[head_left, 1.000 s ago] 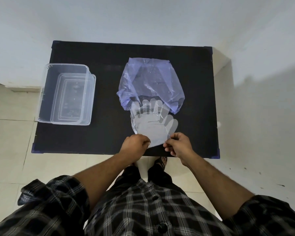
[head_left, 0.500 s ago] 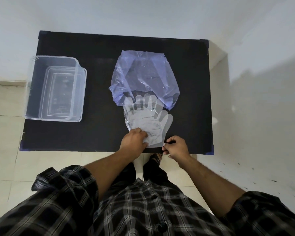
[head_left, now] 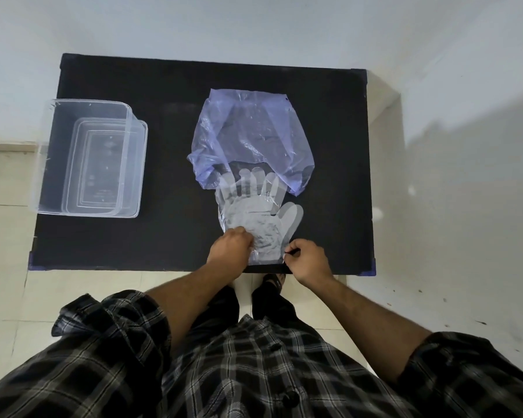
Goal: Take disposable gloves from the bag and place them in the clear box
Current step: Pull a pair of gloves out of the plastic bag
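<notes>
Hands: left presses, right pinches cuff of thin crinkled gloves; glossy purple bag overlaps fingertips

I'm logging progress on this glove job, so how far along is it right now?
Done: the stack of gloves is mostly out of the purple bag, only its fingertips lying under the bag's mouth. In hand: the left hand presses the cuff end while the right hand pinches its corner, apparently peeling one off. Left: the clear box at the table's left holds no gloves yet.
</notes>
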